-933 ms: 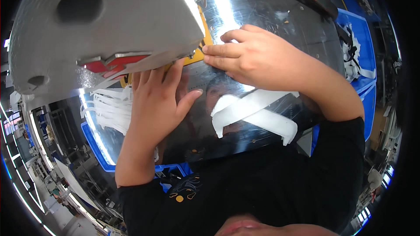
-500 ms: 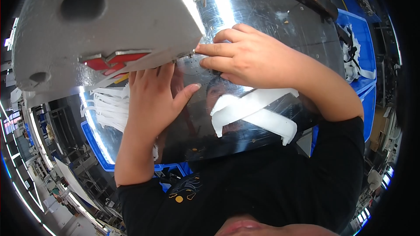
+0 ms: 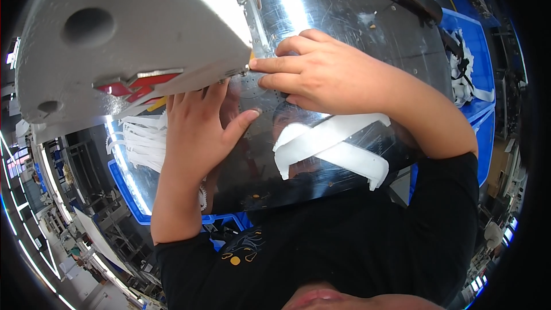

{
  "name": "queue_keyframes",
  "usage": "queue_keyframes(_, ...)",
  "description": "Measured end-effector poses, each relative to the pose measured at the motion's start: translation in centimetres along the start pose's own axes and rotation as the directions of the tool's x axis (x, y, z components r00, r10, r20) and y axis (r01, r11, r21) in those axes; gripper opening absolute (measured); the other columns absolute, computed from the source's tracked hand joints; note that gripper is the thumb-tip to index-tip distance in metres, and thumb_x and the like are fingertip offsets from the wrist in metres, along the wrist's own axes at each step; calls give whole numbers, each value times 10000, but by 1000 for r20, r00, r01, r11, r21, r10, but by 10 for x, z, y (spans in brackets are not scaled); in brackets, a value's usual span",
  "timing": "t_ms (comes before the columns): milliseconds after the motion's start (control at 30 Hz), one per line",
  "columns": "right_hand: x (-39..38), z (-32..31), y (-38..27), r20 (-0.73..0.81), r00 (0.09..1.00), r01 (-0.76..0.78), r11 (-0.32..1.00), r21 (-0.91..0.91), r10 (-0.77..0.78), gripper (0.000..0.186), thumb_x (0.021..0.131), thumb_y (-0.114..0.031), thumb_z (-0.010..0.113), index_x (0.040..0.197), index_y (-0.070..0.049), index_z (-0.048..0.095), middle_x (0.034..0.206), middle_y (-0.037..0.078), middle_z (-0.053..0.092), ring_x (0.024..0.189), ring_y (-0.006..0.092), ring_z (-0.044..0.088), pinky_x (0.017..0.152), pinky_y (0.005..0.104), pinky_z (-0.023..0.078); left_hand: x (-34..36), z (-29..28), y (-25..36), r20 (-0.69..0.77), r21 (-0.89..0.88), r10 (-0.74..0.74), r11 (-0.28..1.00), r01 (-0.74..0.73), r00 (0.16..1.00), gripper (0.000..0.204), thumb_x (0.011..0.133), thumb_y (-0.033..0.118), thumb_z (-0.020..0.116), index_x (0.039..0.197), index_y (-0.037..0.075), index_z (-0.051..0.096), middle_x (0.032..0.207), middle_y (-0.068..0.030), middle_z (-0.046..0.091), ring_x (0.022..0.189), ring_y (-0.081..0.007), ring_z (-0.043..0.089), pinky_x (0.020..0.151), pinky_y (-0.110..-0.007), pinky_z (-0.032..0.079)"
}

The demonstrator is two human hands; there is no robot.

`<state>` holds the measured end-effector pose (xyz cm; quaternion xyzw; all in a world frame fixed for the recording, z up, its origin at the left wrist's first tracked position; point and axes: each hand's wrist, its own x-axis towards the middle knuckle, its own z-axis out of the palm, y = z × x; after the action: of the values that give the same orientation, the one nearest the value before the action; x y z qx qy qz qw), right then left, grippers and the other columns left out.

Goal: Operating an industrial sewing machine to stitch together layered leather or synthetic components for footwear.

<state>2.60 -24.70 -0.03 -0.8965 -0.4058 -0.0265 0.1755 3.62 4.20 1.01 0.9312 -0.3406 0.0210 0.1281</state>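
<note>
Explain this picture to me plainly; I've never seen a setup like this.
There is no robot here: you see a person's bare left hand and right hand. The view comes from a wide fisheye camera worn on the head, looking down, so straight edges bend. The big grey machine head probably belongs to a sewing machine. The left fingers go out of sight behind it; the right fingertips are by its edge. Whether either hand grips anything can't be told. On the shiny tabletop lie two crossed white strips, with a white bundle left of the left hand.
</note>
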Motion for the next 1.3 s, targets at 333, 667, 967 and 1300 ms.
queue_keyframes(333,-1,-1,-3,-4,1000,-4,1000,2,4,367,928,-183,795,1288,-123,755,1524,45,697,1288,238,636,1145,423,472,0,-8,4,36,10,8,1000,-8,999,814,884,525,864,1524,77,635,1476,-223,637,1391,-486,571,1186,-582,428)
queue_keyframes(667,-2,-4,-6,50,999,-10,1000,14,9,505,904,-204,834,1386,-103,723,1549,21,676,1317,278,617,1156,438,463,-4,-11,6,91,50,17,999,-22,996,870,863,548,868,1574,120,607,1511,-215,602,1395,-494,556,1175,-590,441)
queue_keyframes(967,-3,-7,-11,30,999,18,998,62,-20,434,893,-237,841,1286,-75,758,1487,45,721,1264,267,647,1135,427,478,-9,-21,16,160,27,11,1000,-15,987,907,838,598,859,1563,103,631,1533,-257,579,1395,-509,553,1188,-589,432)
queue_keyframes(1300,-6,-26,-21,161,987,10,997,76,-22,292,927,-260,825,1159,-90,777,1272,28,785,1188,228,670,1045,398,494,-13,-25,25,227,-18,76,997,-74,971,915,856,656,819,1548,84,648,1551,-282,549,1435,-503,518,1208,-581,417)
